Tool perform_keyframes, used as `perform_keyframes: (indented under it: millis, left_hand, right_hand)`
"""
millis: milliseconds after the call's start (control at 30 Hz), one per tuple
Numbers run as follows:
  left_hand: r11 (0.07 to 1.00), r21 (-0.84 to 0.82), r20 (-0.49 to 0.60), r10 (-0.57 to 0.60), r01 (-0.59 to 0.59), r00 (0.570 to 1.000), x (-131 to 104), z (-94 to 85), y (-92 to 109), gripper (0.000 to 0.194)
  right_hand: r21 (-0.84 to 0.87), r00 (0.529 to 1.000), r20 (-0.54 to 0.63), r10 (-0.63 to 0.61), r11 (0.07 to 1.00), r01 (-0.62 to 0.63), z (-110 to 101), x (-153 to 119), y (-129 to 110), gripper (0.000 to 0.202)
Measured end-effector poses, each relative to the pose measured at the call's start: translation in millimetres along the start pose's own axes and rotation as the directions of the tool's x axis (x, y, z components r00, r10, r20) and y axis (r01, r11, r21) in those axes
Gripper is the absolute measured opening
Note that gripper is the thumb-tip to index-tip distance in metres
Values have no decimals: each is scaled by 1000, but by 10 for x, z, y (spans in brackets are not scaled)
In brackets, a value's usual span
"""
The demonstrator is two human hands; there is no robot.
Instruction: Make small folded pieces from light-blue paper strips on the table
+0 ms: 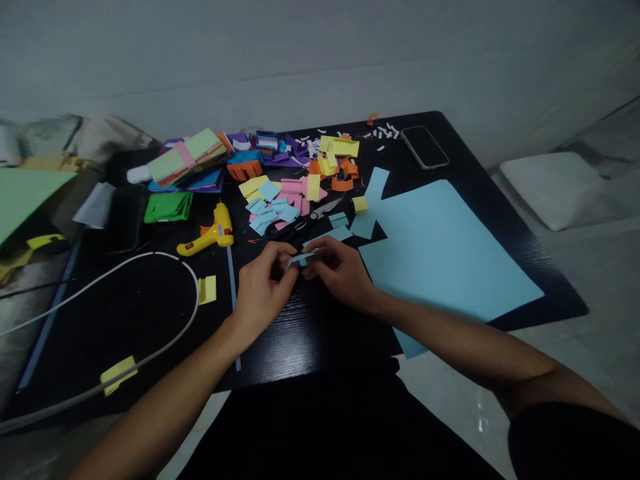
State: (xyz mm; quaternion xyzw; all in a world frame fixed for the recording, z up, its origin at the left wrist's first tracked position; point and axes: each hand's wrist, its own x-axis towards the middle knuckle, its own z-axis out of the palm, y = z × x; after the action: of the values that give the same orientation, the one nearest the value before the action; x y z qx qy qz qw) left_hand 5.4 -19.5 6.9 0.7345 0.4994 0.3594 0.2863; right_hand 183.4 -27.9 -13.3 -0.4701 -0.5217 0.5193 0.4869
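- Counter [295,340], black, fills the middle of the frame and carries everything named below.
- Large blue sheet [445,247] lies right of centre, its lower part crossed by the right forearm.
- Left hand [261,283] comes in from the lower left; its fingers are pinched together on the left end of a small strip.
- Right hand [343,270] comes in from the lower right, its fingers clamped on the strip's other end. Exactly which fingertips press cannot be told, as the knuckles partly hide them.
- Yellow glue gun [216,233] rests left of centre, well apart from the strip; the left hand is the nearer one to it.
- Scissors [320,212] lie just above the hands in the frame, blades toward the upper right.
- Cut blue pieces [264,217] sit in a loose heap above the left hand.
- Small blue strip [301,257] is at the frame's centre, directly between the two sets of fingers and about equally near both. Its long axis runs left to right, rising slightly rightward.
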Motion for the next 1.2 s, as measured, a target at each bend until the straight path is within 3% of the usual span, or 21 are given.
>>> perform_keyframes:
  millis: [233,533,900,1033,1200]
  left_hand:
    - [987,-103,16,-123,124,992,18,-1,9,12]
    - [917,-349,91,-169,191,981,50,-3,-71,12]
    - [970,-175,4,-170,169,985,44,-16,-49,8]
    - [978,-80,42,-191,193,981,51,-23,-59,12]
    - [940,-253,116,-206,230,972,59,-10,-69,10]
  right_hand:
    - [60,1000,14,17,998,-18,-12,11,-12,14]
    - [89,996,46,75,993,-79,-36,21,-33,23]
    - [92,998,15,58,994,-60,-11,17,-38,33]
    - [95,998,-6,57,994,-56,-5,17,-30,35]
    - [96,998,-23,59,994,-57,-1,8,-19,36]
